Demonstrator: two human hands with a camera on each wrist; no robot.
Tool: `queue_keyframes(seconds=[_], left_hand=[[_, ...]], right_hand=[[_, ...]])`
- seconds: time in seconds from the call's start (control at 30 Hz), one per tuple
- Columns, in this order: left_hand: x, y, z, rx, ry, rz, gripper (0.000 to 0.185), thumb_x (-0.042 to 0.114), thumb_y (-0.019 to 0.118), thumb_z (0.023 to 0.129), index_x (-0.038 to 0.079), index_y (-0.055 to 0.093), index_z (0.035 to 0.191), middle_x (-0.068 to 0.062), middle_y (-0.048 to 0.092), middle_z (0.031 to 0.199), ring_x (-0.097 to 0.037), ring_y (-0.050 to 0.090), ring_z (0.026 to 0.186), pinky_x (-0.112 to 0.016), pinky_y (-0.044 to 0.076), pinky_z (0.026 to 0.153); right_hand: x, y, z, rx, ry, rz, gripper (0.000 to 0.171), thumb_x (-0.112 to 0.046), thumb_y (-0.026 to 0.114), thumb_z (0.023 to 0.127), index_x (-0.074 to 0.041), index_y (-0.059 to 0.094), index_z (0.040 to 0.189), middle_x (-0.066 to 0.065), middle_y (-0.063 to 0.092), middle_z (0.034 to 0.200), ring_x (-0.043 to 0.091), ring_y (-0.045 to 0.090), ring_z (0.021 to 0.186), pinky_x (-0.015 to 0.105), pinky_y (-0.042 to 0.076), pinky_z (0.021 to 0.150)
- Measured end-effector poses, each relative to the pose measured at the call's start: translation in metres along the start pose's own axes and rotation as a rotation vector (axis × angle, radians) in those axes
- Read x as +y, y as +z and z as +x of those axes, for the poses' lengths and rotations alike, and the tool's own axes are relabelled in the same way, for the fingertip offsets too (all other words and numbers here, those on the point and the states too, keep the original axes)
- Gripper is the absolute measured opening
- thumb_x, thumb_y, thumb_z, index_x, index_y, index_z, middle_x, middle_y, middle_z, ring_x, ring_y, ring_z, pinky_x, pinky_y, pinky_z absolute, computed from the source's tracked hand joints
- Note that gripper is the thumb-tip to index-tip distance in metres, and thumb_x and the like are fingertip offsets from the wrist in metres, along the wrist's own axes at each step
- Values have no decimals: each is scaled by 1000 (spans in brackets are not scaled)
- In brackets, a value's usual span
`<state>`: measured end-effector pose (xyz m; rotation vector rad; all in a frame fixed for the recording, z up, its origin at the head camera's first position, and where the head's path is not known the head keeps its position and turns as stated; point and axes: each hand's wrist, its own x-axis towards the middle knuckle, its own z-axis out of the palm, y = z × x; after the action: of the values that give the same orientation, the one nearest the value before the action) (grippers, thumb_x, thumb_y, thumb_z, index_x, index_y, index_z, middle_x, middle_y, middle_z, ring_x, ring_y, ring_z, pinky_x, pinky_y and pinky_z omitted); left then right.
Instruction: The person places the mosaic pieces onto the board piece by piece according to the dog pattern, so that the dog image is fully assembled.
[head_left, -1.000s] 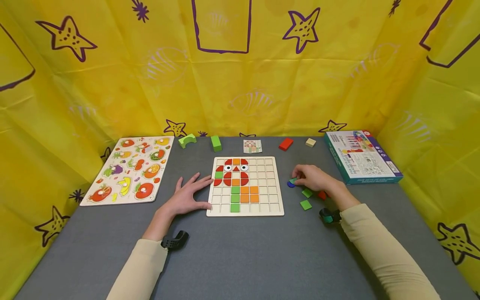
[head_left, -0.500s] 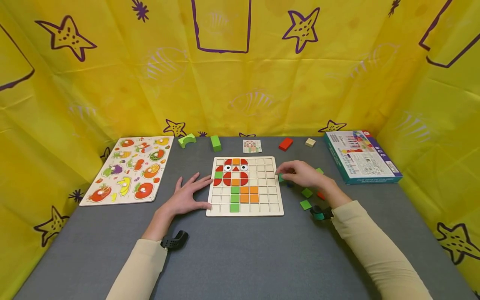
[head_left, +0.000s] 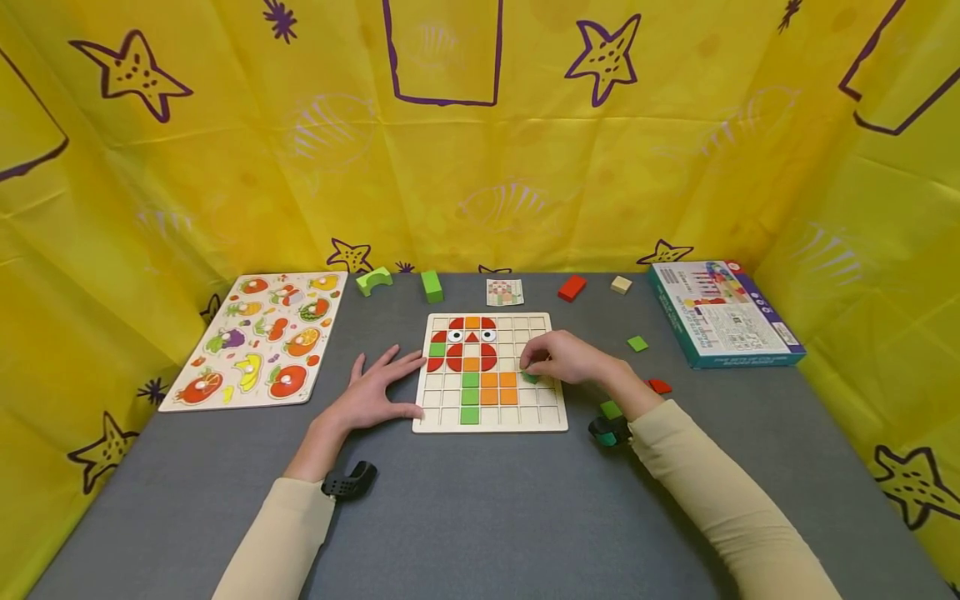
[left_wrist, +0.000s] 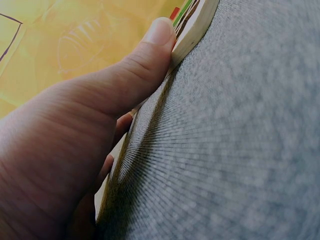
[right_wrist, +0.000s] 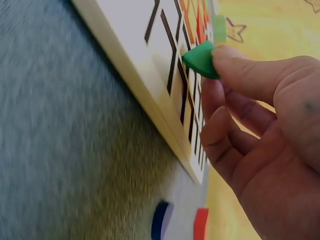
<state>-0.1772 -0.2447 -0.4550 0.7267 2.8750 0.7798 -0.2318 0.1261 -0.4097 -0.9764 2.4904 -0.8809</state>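
Observation:
The light wooden grid board (head_left: 540,417) lies mid-table, with red, orange and green tiles and two eye tiles set in its squares. My right hand (head_left: 573,357) is over the board's right half, pinching a green quarter-round tile (right_wrist: 201,60) between thumb and fingers. In the head view that tile is mostly covered by the fingers. At the board's left edge, my left hand (head_left: 375,396) lies with its fingers spread. Its thumb (left_wrist: 160,35) touches the board's side in the left wrist view.
Right of the board lie a green square tile (head_left: 637,343), a red tile (head_left: 659,386) and a dark blue piece (right_wrist: 161,220). Behind are a picture card (head_left: 505,292) and several blocks. A fruit puzzle (head_left: 258,342) is at left, a box (head_left: 723,312) at right.
My right hand has carried the green tile leftward from the loose pieces to over the board's right half. My left hand has stayed at the board's left edge.

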Motion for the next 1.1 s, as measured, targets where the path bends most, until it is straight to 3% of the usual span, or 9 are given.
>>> queue_keyframes(seconds=[0.33,0.87,1.1], left_hand=[[1,-1,0,-4,-13,-2,93,57,82,78,16,46,154,-5,39,159,-39,14,151,-71,-8,109],[0,0,0,-4,-16,-4,92,56,82,78,17,47,154,-4,39,159,-38,14,151,-70,-9,110],[-1,0,1,-4,-12,0,93,57,81,78,17,46,154,-4,38,160,-38,14,151,-70,-9,110]], right_hand=[[-5,10,6,-1,-38,-72,18,-4,75,91,-7,72,108,-1,65,97,17,58,88,34,51,83],[-6,13,7,5,-16,-61,15,-3,75,90,-7,72,105,-2,65,91,16,58,83,31,51,80],[-1,1,-1,48,6,-30,18,-6,76,91,-6,72,108,-1,66,92,17,58,84,33,51,79]])
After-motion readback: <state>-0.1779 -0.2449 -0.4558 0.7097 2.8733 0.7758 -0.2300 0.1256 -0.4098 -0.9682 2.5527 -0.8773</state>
